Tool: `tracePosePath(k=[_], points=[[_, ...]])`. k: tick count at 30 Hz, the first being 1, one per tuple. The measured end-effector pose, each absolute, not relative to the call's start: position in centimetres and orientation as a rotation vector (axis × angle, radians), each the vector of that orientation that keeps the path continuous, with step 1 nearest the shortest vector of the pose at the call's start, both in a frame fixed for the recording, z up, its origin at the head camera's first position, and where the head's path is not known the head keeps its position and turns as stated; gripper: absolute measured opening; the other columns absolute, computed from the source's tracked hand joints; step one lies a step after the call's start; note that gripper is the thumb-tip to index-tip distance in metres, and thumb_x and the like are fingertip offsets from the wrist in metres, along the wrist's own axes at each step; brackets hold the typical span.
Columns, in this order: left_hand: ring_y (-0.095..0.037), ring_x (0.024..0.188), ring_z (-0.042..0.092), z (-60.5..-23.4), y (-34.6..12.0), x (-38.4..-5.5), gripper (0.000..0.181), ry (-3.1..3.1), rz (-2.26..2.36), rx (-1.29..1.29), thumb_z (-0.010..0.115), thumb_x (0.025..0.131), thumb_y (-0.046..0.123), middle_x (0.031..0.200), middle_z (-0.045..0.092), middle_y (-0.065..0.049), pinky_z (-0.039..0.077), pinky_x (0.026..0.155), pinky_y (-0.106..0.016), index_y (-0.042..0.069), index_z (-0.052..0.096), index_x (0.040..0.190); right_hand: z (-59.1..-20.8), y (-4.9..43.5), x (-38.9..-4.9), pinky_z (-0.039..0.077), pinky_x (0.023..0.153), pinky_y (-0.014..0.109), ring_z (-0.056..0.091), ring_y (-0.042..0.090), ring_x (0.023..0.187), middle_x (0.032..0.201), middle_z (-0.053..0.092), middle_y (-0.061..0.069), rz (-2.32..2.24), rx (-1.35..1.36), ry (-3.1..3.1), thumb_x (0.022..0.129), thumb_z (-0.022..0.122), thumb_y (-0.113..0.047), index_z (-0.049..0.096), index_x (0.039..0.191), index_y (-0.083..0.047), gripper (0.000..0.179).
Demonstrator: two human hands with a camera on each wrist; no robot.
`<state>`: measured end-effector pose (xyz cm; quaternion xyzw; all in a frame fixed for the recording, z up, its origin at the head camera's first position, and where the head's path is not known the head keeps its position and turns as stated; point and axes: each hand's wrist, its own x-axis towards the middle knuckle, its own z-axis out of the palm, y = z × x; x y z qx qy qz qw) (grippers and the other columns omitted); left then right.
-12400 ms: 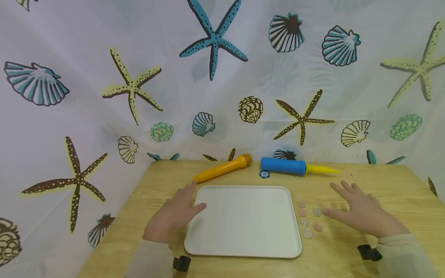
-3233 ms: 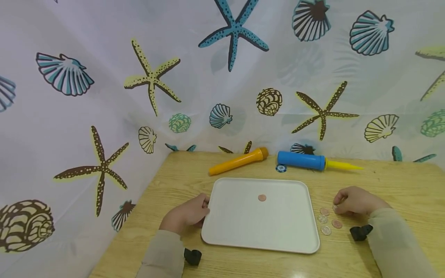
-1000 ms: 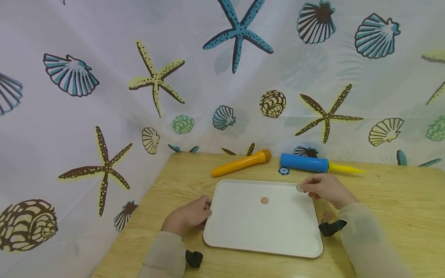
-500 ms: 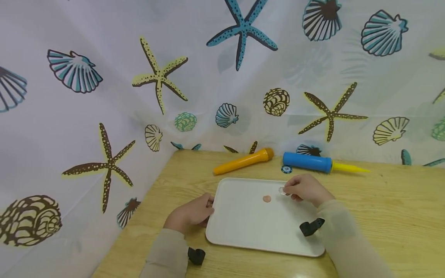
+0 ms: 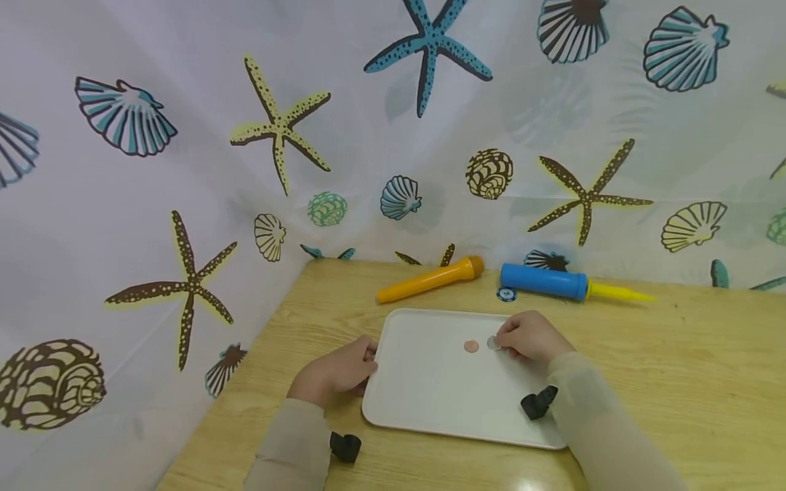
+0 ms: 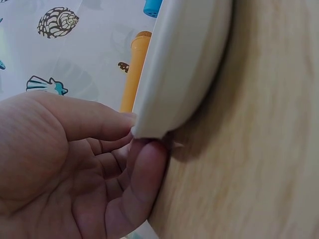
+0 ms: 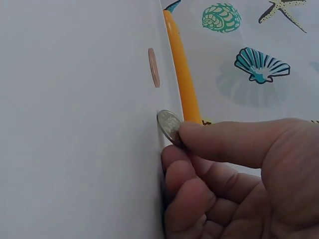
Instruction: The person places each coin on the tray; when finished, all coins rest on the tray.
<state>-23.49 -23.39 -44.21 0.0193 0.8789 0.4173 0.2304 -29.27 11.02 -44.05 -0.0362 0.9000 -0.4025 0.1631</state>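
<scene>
My right hand [image 5: 529,337] pinches a silver coin [image 7: 170,125] between thumb and fingers, low over the white tray [image 5: 430,395]. The coin is tilted, its lower edge right at the tray's surface, just right of a copper coin [image 5: 471,346] that lies flat there. In the right wrist view, the other fingers curl close to the tray surface. My left hand [image 5: 340,372] grips the tray's left edge; in the left wrist view the thumb [image 6: 107,122] is against the rim and a bent finger [image 6: 149,167] is under it.
Behind the tray lie an orange microphone-shaped stick [image 5: 430,279], a blue hand pump [image 5: 543,281] with a yellow nozzle [image 5: 617,292], and a blue-and-white poker chip [image 5: 506,294]. A shell-print curtain [image 5: 344,136] hangs at the table's [image 5: 663,382] back and left. My right forearm hides the table's loose coins.
The right hand picked up the silver coin right of the tray, carried it left over the rim and lowered it beside the copper one. The left hand has kept its grip on the tray.
</scene>
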Motion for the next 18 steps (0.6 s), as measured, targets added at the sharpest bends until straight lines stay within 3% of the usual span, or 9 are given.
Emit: tracePosePath(k=[18], points=[[-0.022, 0.09, 0.06, -43.94, -23.28, -23.22, 0.03, 2.407, 1.176, 0.046, 0.047, 0.105, 0.006, 0.108, 0.052, -0.013, 0.058, 0.072, -0.036, 0.002, 0.044, 0.135, -44.08, 10.43, -29.06, 0.04, 0.058, 0.028, 0.053, 0.017, 0.056, 0.059, 0.055, 0.001, -1.031, -0.111, 2.621, 0.093, 0.073, -0.027, 0.071, 0.087, -0.008, 0.019]])
